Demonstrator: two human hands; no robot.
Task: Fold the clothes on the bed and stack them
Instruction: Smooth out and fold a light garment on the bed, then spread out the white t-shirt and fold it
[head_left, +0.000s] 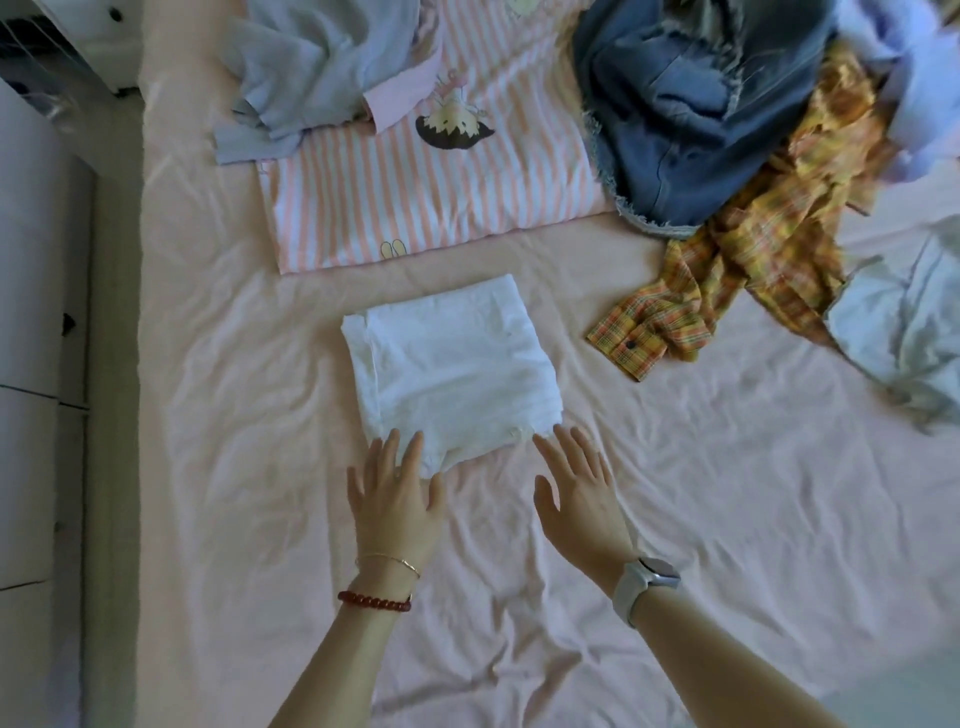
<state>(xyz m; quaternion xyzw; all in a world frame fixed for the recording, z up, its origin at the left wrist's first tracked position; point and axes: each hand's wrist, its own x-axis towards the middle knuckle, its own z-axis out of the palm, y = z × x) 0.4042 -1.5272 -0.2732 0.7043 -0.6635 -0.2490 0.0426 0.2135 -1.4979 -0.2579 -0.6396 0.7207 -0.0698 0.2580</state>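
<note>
Pink bedsheet (675, 493) is wrinkling beneath my folded white garment (447, 364). I'm resting my left hand (397, 491) flat-fingered on its near corner, my right hand (576, 493) hovering spread beside it. It's looking soft and light; I'm judging both near corners best to lift.

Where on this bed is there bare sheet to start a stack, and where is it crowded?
Bare pink sheet lies between the bed's left edge and the folded white garment, and again right of it, below the plaid shirt. The far side is crowded: striped pillowcase, denim, loose blue clothes.
</note>
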